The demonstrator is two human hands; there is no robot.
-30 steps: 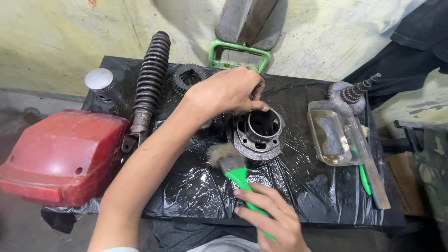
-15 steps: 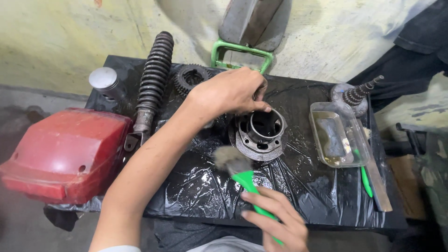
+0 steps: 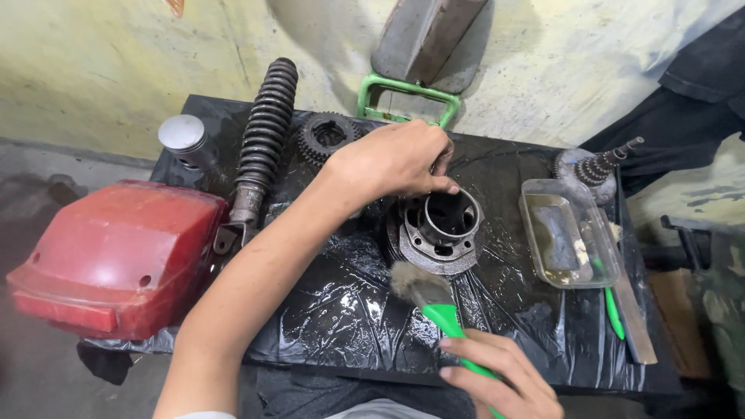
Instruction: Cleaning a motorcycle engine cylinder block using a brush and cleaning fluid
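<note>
engine cylinder (image 3: pixel 439 230) ×1 | left hand (image 3: pixel 396 161) steadies | right hand (image 3: pixel 497 372) grips | brush (image 3: pixel 431 299) ×1

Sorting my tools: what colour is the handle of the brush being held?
Bright green, seen in the head view: the brush in the right hand.

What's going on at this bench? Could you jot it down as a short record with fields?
Setting: bench covered in black plastic sheet
Left hand: resting on top of the metal engine cylinder
Right hand: holding a green-handled brush, bristles just in front of the cylinder
Left side: red cover, black spring shock absorber, piston
Behind the hand: gear
Right side: clear tray with liquid
</note>
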